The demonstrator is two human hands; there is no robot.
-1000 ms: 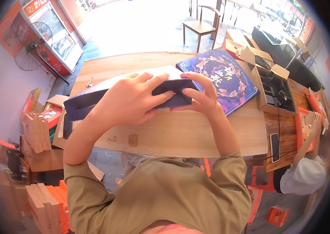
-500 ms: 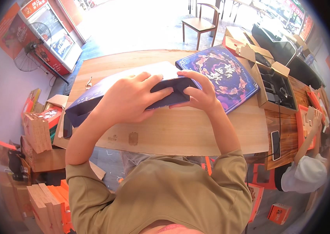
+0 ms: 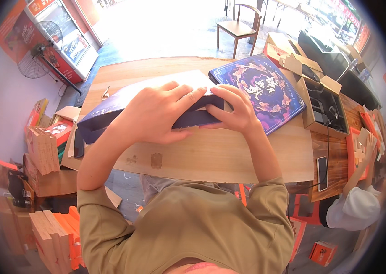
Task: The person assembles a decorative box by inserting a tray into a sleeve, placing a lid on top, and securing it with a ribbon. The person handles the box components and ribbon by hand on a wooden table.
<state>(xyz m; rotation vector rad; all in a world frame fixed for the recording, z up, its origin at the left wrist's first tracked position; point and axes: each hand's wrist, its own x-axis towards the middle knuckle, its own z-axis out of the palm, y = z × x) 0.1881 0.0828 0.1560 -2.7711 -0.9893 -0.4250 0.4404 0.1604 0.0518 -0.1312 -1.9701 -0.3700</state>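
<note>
A long dark blue cardboard box (image 3: pixel 104 114) with a white inner face lies across the wooden table (image 3: pixel 211 155). My left hand (image 3: pixel 156 114) lies flat over its middle, fingers spread and pressing on the folded flap. My right hand (image 3: pixel 234 109) grips the box's right end, fingers curled over the edge. Right beside my right hand lies a flat blue box lid (image 3: pixel 266 89) with a purple swirling pattern.
An open brown carton (image 3: pixel 323 102) with dark contents stands at the table's right. A phone (image 3: pixel 322 170) on a cable lies near the right edge. Another person (image 3: pixel 357 201) sits at lower right. Stacks of cartons (image 3: pixel 44 146) stand left; a chair (image 3: pixel 238 25) is beyond the table.
The blue box has been folded up from flat, its left part lifted and turned. Both hands stayed on its right end, pressing the flap.
</note>
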